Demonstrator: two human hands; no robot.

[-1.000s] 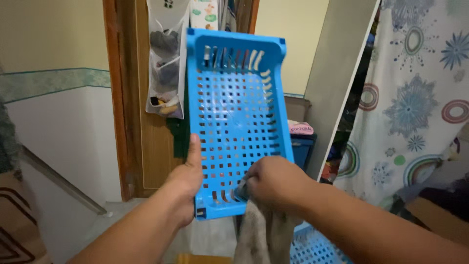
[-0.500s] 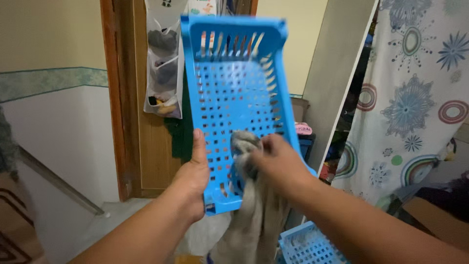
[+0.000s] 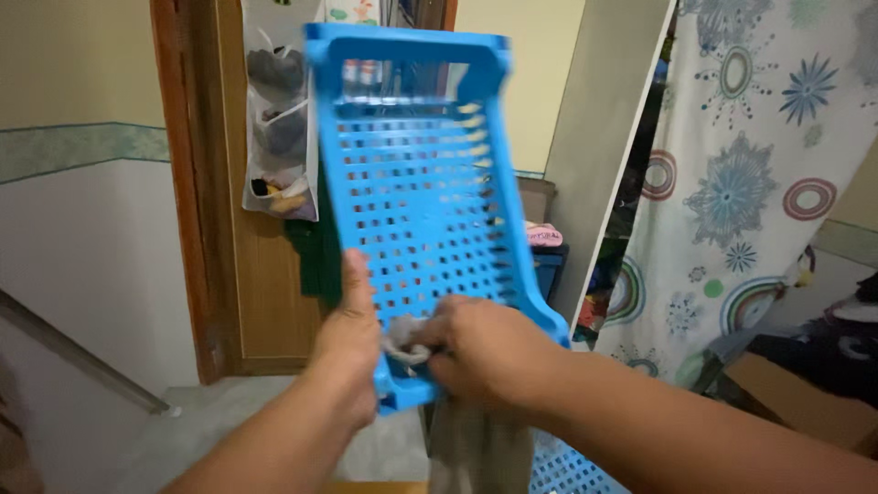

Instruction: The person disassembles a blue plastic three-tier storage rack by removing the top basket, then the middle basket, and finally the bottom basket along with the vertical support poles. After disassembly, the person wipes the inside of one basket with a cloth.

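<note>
Behind the raised blue basket (image 3: 416,197) stand a wooden door (image 3: 206,183) with a clear hanging pocket organiser (image 3: 279,110), and a patterned curtain (image 3: 741,183) off to the right. A second blue basket (image 3: 572,467) peeks in low down, cut off by the frame edge.

The blue basket is held up in front of the person, long axis running up and slightly leftwards, its perforated bottom facing the camera.

Left hand (image 3: 352,352) grips the lower left edge, thumb up along the rim. Right hand (image 3: 485,352) is clenched around a grey cloth (image 3: 407,334), pressing it against the basket's lower end; the rest of the cloth hangs below, blurred and partly hidden by the forearm.
</note>
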